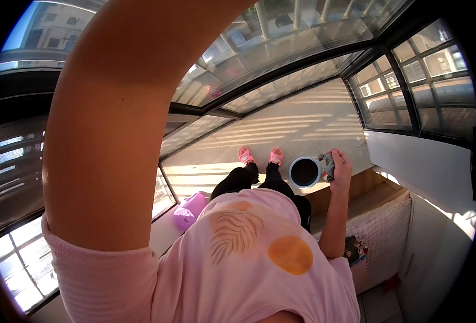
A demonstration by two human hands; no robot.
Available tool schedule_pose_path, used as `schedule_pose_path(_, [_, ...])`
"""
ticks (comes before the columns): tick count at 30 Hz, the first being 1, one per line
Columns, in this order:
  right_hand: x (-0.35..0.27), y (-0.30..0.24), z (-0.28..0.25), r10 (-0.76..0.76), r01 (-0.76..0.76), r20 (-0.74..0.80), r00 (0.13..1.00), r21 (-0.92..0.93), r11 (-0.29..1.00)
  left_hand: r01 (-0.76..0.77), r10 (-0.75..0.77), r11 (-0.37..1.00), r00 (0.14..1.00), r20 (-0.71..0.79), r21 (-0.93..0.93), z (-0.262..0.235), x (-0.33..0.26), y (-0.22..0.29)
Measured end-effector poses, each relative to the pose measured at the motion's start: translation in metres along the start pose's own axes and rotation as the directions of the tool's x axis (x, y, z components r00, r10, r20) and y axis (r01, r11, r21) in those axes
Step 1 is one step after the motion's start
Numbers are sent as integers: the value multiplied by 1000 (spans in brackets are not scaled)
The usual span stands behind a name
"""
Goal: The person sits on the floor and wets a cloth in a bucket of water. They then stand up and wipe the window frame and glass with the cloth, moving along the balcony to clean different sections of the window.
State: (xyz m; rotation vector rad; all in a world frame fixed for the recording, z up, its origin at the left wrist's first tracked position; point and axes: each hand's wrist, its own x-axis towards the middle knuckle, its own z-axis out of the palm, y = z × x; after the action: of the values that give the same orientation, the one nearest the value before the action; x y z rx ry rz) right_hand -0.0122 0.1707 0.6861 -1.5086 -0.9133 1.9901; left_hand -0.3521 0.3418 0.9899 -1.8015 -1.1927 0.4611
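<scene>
My right hand (341, 170) is closed on a crumpled grey cloth (327, 166), held to the right of a bucket. The bucket (291, 173) has a pale blue rim and dark liquid or a dark inside; I cannot tell which. It appears beside my legs, close to the cloth. My left arm (109, 124) is raised across the left of the view, and its hand lies beyond the upper edge. A window pane (281, 48) in a black frame rises behind the raised arm.
A lilac plastic basket (190, 210) stands left of my legs. Black-framed windows (389, 102) border the tiled floor (302, 118), which has striped sunlight on it. At right are a wooden ledge (367, 188) and a checked cloth cover (386, 231). I wear pink sandals (246, 155).
</scene>
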Motion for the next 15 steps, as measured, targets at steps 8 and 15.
schedule_pose_path(8, [2,14,31,21,1,172,985,-128,992,219,-194,958,971,141,-187,-97,-246,-7])
schedule_pose_path(15, [-14,-16,104,-1,79,279,960,-268,960,70,-113,988,933,343,136,-97,-293,-31])
